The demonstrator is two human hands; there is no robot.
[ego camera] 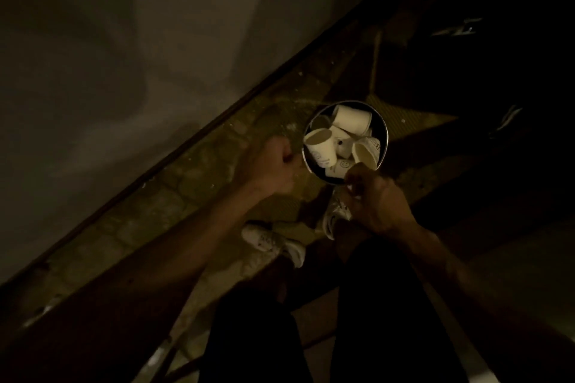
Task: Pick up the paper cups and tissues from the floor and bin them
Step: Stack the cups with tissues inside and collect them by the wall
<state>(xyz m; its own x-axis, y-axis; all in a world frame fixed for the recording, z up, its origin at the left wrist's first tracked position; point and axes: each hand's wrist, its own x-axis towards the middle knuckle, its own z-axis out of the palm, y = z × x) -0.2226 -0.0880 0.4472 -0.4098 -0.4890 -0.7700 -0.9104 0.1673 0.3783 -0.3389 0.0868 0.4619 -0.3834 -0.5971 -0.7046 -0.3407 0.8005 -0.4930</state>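
Note:
A small round bin with a shiny rim stands out in the dim light just ahead of my feet. Several cream paper cups lie jumbled inside it, one printed with a smiley face. My left hand is curled into a fist against the bin's left rim and seems to grip it. My right hand has its fingers curled at the near right rim and seems to hold it. A small white speck shows at its fingertips, too dark to identify. No tissue is plainly visible.
A pale wall fills the upper left, and a dark skirting strip runs diagonally below it. My white shoes stand on patterned flooring under the bin. Two faint metallic objects lie in the dark at the right.

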